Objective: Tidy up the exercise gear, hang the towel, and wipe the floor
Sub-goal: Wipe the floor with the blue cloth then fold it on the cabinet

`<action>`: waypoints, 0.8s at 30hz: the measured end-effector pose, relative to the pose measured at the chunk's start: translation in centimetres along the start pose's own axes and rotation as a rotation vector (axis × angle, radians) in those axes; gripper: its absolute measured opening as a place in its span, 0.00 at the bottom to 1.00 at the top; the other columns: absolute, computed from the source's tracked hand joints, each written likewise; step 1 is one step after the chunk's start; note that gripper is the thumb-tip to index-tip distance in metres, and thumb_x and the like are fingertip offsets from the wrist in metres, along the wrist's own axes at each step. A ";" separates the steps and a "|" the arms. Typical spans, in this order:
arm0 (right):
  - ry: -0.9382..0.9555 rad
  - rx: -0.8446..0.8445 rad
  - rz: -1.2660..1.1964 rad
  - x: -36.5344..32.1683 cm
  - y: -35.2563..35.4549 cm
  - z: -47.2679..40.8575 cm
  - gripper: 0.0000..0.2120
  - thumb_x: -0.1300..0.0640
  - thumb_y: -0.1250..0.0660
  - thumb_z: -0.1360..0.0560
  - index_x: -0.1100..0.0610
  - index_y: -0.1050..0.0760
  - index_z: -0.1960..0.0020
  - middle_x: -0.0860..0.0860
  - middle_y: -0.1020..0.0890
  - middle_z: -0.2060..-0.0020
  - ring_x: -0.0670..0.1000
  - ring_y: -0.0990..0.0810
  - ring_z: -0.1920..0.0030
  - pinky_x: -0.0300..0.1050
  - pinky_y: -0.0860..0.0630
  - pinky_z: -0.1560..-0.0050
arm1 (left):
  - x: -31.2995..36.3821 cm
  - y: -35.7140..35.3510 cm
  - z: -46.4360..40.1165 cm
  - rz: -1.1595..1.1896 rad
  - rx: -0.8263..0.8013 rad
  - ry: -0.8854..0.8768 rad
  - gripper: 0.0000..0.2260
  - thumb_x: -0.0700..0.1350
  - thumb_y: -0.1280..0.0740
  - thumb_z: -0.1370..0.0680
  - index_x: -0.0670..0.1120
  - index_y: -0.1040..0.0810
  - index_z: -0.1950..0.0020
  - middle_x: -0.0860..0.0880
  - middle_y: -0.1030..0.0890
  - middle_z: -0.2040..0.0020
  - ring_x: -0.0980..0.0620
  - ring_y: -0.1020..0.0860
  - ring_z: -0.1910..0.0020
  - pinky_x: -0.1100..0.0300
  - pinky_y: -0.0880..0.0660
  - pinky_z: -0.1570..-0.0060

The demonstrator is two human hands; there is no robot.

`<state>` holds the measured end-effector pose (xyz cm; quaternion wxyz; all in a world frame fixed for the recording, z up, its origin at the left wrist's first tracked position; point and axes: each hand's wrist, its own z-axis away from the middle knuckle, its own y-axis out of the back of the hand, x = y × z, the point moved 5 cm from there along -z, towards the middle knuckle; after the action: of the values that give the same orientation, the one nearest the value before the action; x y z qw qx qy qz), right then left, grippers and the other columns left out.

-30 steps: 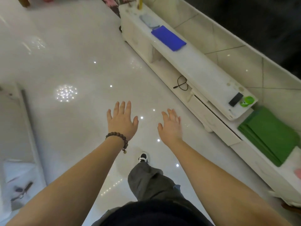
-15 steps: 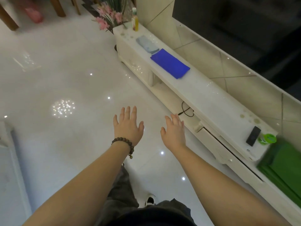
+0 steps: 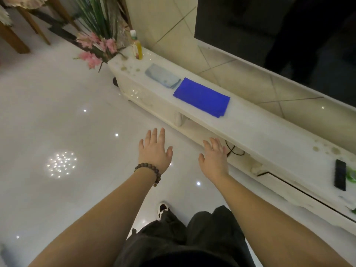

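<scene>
Blue cloth (image 3: 201, 97) on white cabinet (image 3: 269, 139)

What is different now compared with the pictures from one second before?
The person has walked along the white cabinet toward the blue cloth and grey cloth; the folded green mat has left the view. The left hand and right hand stay open and empty, and the cloths have not moved.

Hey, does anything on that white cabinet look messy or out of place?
Yes. Brownish spots stain the cabinet top at both ends: near the bottle and near the remote. They look like dried drips. The blue cloth and grey cloth lie flat.
</scene>
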<state>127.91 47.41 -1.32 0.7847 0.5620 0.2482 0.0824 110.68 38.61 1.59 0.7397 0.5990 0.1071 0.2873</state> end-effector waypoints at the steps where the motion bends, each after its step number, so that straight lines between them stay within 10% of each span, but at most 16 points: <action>1: -0.018 0.000 0.006 -0.5 0.1 -1.2 0.24 0.53 0.46 0.19 0.55 0.44 0.24 0.55 0.46 0.23 0.53 0.54 0.23 0.55 0.54 0.24 | -0.4 0.4 -1.7 -0.001 -0.017 -0.014 0.29 0.57 0.50 0.18 0.49 0.56 0.21 0.47 0.52 0.21 0.47 0.54 0.22 0.47 0.52 0.24; 24: -0.557 0.003 -0.222 2.2 -5.7 -26.7 0.24 0.52 0.43 0.20 0.56 0.41 0.26 0.55 0.42 0.24 0.55 0.51 0.23 0.56 0.49 0.25 | 0.2 -2.3 -35.4 -0.233 -0.290 -0.400 0.27 0.55 0.51 0.17 0.48 0.54 0.21 0.47 0.54 0.21 0.48 0.56 0.22 0.49 0.54 0.25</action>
<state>116.07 68.73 -13.81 0.8261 0.5334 0.0833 -0.1618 93.69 67.63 -9.73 0.8523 0.5152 -0.0151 0.0887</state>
